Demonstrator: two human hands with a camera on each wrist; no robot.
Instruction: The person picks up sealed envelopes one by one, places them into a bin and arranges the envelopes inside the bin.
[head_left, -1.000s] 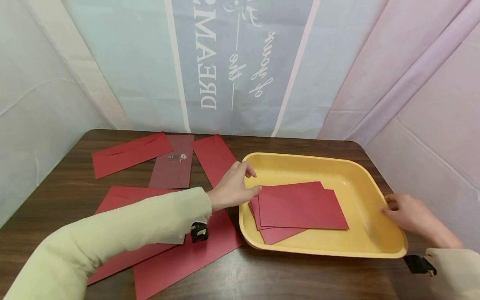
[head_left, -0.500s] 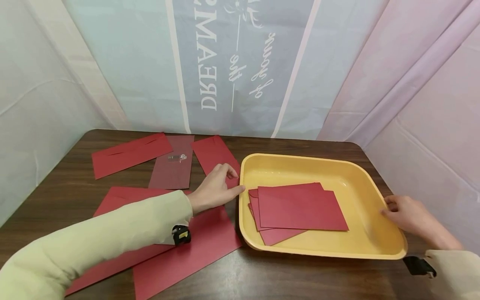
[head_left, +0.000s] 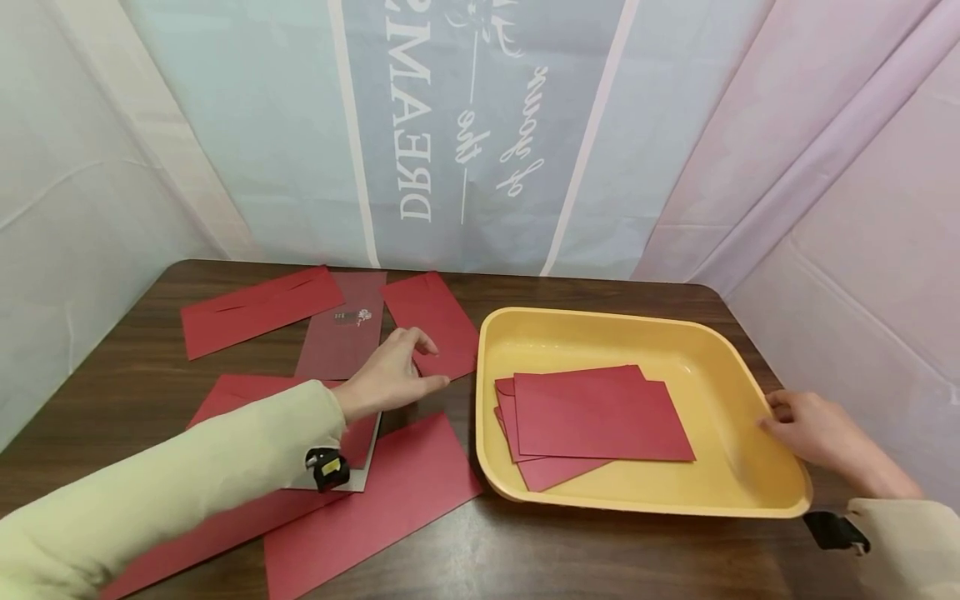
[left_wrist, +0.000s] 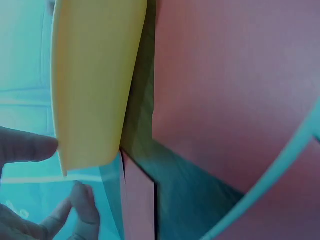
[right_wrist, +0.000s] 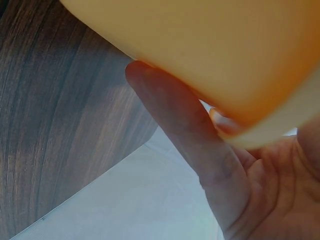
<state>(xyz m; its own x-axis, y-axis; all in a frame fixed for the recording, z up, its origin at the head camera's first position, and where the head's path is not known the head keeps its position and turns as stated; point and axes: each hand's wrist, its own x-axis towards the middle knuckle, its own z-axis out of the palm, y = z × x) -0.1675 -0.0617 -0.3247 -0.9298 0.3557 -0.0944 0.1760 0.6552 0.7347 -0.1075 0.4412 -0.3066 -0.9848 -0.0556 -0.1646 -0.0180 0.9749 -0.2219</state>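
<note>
My left hand [head_left: 393, 375] hovers over the table left of the yellow tray [head_left: 738, 417], fingers loosely bent and nothing between them. Just beyond its fingertips lies a red envelope [head_left: 435, 312], its near corner beside the tray's wall. In the left wrist view, thumb and fingers stand apart, and the thumb overlaps the tray's edge [left_wrist: 92, 85]. With my right hand [head_left: 817, 429] I grip the tray's right rim, thumb on the inner side. The right wrist view has fingers reaching under the tray's outer wall [right_wrist: 200, 35]. Several red envelopes [head_left: 600, 417] lie stacked inside the tray, toward its left.
Left on the dark wooden table [head_left: 525, 550] lie a slitted red envelope [head_left: 262, 312], a dull maroon envelope [head_left: 345, 337] with a small print, and larger red envelopes [head_left: 367, 508], some under my left sleeve. A printed curtain [head_left: 487, 142] hangs behind the table.
My left hand has moved left, from over the tray's left rim and envelopes to the table beside it. My right hand and the tray hold their place.
</note>
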